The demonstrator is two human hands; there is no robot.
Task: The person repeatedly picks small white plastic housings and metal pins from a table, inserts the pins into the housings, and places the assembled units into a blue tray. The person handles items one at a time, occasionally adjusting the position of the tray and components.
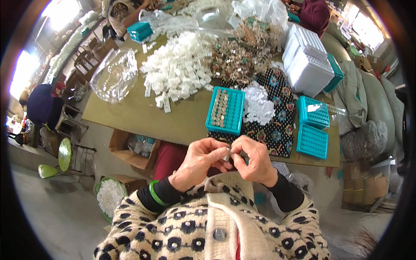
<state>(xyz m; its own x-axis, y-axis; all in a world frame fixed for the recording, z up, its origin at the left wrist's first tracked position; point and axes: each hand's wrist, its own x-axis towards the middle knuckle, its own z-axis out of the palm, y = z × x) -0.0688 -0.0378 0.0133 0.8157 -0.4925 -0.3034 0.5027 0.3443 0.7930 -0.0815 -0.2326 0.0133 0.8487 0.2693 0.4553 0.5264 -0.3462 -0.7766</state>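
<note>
Close in front of my chest, at the table's near edge, both my hands meet with bent fingers. My left hand (pixel 200 159) pinches a small whitish piece (pixel 226 155), its exact kind too small to tell. The thumb and forefinger of my right hand (pixel 253 158) are closed at that same piece; what lies between them is hidden. Just beyond my hands stands a teal slotted tray (pixel 238 113) with rows of small metallic, brownish parts in its left half. A heap of small white cards or tags (pixel 258 104) lies beside it on a dark patterned cloth (pixel 284 115).
Across the green table (pixel 143 123) spread a pile of white plastic pieces (pixel 177 65) and a tangled heap of brownish parts (pixel 247 47). Two teal trays (pixel 313 142) sit at the right, white stacked trays (pixel 303 65) behind them. Two people work at the far side.
</note>
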